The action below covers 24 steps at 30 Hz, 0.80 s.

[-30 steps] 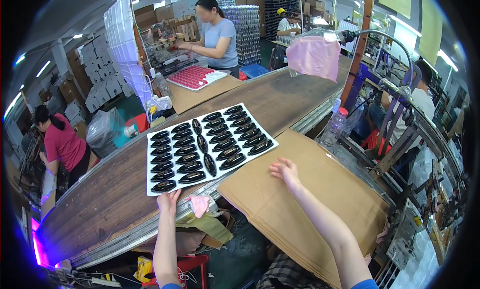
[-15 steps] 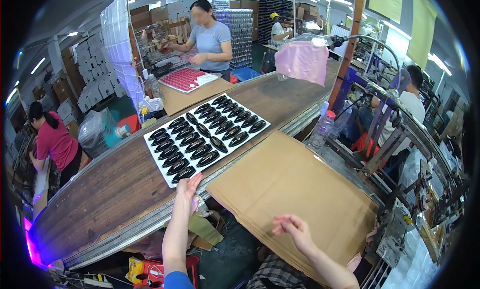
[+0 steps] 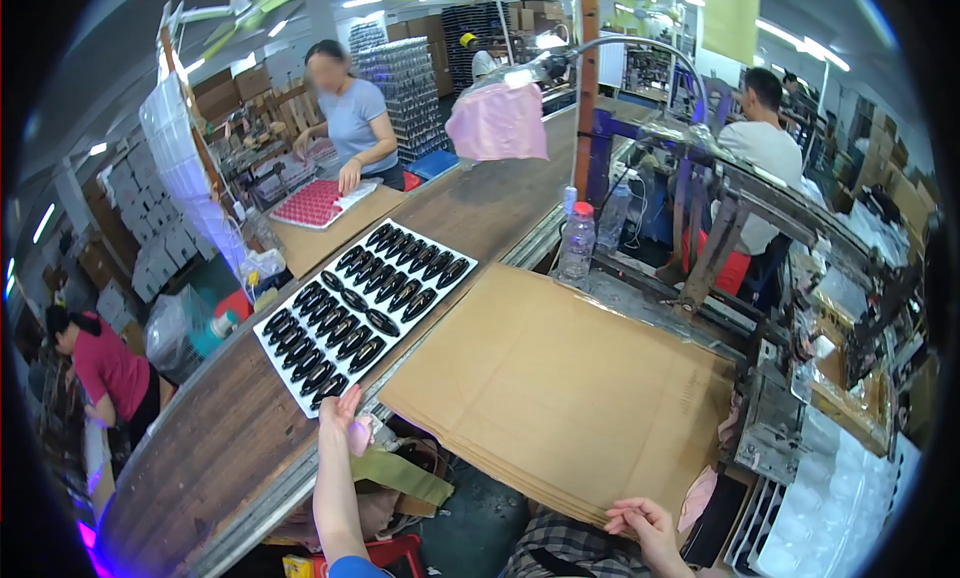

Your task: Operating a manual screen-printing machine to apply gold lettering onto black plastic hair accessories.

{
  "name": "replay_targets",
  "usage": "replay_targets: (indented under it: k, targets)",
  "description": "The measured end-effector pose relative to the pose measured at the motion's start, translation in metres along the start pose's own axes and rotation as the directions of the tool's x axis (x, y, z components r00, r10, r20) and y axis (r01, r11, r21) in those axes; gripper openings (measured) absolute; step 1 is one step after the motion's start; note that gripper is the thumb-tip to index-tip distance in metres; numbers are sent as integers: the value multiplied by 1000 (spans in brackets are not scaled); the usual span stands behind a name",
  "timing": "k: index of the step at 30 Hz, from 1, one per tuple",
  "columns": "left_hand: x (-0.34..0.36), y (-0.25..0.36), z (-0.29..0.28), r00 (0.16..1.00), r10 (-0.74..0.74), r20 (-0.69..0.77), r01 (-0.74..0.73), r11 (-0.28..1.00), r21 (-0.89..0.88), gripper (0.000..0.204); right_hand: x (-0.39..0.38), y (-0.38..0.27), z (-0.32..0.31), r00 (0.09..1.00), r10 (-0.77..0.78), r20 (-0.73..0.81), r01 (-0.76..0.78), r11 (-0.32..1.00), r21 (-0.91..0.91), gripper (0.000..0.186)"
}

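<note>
Long brown wooden surface [image 3: 215,453], biggest thing near me, runs from lower left toward upper middle. Metal machine frame [image 3: 715,253] on the right. Co-worker in a light blue top [image 3: 358,123] on the far side, one hand at a tray of red pieces [image 3: 312,203]. Co-worker in a dark pink top [image 3: 112,363] at far left; another in a white top [image 3: 765,153] behind the frame, back to us.

Stack of flat cardboard [image 3: 560,388] in front of the person, its left edge meeting the near edge of the surface. White tray [image 3: 396,339] lies flat on the surface, left of the cardboard, set at a slant. Pink cloth cover [image 3: 497,125] hangs from a bent arm above the surface. Clear bottle with red cap [image 3: 577,243] stands upright just beyond the cardboard.

Left hand [image 3: 342,413]: open, palm up, fingers extended at the tray's near corner; can't tell if they press on it. Right hand [image 3: 643,523]: empty, fingers loosely bent by the cardboard's near edge; contact unclear.

Small pink cloth [image 3: 361,435] just beside the left hand. Black oval pieces [image 3: 367,355] sit in the tray: blocks either side, three end to end between.
</note>
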State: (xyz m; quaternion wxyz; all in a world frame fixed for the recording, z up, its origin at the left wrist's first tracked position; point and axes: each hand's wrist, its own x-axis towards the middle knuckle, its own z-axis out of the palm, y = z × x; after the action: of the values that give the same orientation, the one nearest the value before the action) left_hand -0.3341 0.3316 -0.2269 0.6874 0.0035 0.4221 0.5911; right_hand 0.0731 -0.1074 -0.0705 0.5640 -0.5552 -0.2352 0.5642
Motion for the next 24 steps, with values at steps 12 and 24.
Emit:
replay_targets:
  k: [12,24]
  targets:
    - [-167,-80,78,948,56,312,-161,933,323,26,-60,15,-46,976,-111,-190,140,980,143,21]
    - [-479,-391,141,-37,-838,544,-427,506,750,20,-185,47,-103,725,-189,-662,304,951,61,28]
